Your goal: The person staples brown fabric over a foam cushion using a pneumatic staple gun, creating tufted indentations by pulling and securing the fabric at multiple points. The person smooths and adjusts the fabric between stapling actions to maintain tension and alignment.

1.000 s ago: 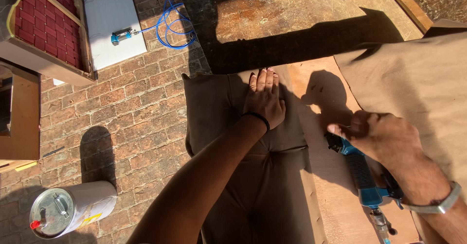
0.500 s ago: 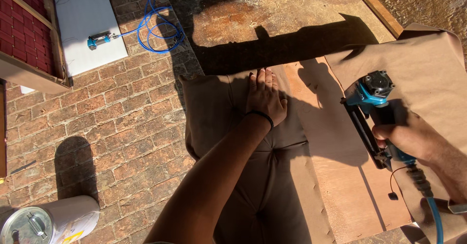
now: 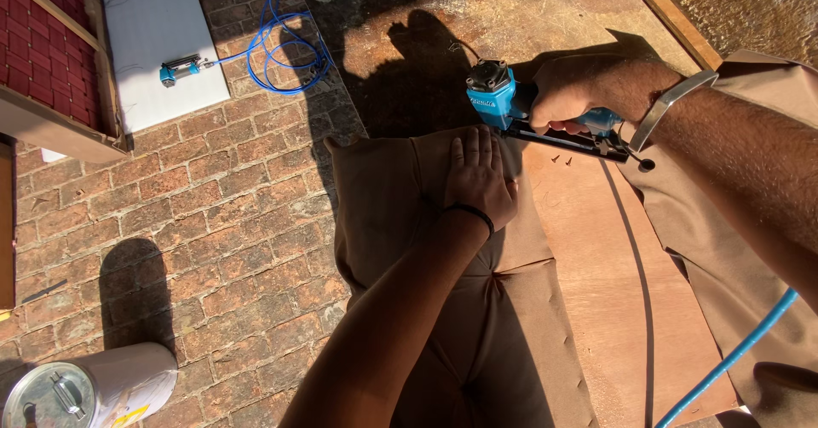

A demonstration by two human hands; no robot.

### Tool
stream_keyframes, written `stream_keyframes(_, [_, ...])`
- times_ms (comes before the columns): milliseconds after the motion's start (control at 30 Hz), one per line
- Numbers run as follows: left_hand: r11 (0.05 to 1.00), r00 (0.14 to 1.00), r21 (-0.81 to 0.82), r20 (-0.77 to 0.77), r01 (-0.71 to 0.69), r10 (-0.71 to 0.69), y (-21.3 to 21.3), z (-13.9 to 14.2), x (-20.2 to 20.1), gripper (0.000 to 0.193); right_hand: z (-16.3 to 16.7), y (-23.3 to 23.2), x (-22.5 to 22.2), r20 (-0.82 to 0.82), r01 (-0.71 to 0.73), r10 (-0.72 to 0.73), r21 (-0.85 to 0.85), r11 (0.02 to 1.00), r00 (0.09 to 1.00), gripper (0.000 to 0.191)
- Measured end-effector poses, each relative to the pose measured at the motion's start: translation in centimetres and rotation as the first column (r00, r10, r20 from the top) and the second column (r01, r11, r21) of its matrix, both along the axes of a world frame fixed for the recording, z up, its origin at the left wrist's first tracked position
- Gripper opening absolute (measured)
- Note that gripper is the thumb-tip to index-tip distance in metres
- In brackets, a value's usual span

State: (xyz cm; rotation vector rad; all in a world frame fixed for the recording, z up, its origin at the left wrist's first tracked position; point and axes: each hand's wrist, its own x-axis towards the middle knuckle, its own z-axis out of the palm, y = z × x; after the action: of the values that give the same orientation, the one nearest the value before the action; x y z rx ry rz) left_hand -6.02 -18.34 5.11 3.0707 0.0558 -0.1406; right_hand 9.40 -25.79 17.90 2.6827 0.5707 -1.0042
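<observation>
My left hand (image 3: 477, 176) lies flat, fingers together, pressing tan fabric (image 3: 383, 206) down over the edge of a plywood panel (image 3: 613, 266). My right hand (image 3: 588, 87) grips a blue pneumatic staple gun (image 3: 503, 100), whose nose sits just beyond my left fingertips at the fabric's folded edge. A metal bracelet circles my right wrist. A blue air hose (image 3: 733, 351) runs away from the tool at the lower right. More tan fabric (image 3: 741, 249) drapes over the panel's right side.
Brick paving (image 3: 213, 223) lies to the left. A second blue air tool (image 3: 179, 70) with a coiled blue hose (image 3: 281, 49) rests on a white board (image 3: 162, 36). A white bucket (image 3: 85, 385) lies at the lower left. A red-tiled frame (image 3: 43, 44) sits upper left.
My right hand has carried the staple gun from the right side of the panel up to the fabric edge beside my left fingertips. My left hand has stayed pressed on the fabric.
</observation>
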Motion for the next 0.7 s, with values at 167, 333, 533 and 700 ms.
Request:
stream_keyframes(167, [1.000,1.000,-0.023,-0.020,0.005,-0.005,0.2,-0.2,-0.2,0.080,1.1,1.4,1.1,-0.042,-0.054,0.051,-0.063,0.997,0.998,0.021])
stream_keyframes(333, [0.998,1.000,-0.066,-0.022,-0.013,0.011,0.0,0.0,-0.3,0.084,0.8,1.9,1.9,0.075,-0.191,0.218,-0.263,0.946,0.973,0.025])
stream_keyframes(533, [0.997,1.000,-0.073,-0.010,-0.004,0.004,-0.1,0.1,-0.4,0.084,0.5,1.5,0.3,0.182,-0.438,0.500,-0.296,0.849,0.847,0.044])
stream_keyframes(700, [0.997,0.998,-0.071,-0.057,-0.002,-0.002,-0.2,0.1,-0.4,0.078,1.1,0.0,-1.2,0.059,-0.482,0.531,-0.342,0.807,0.845,0.032])
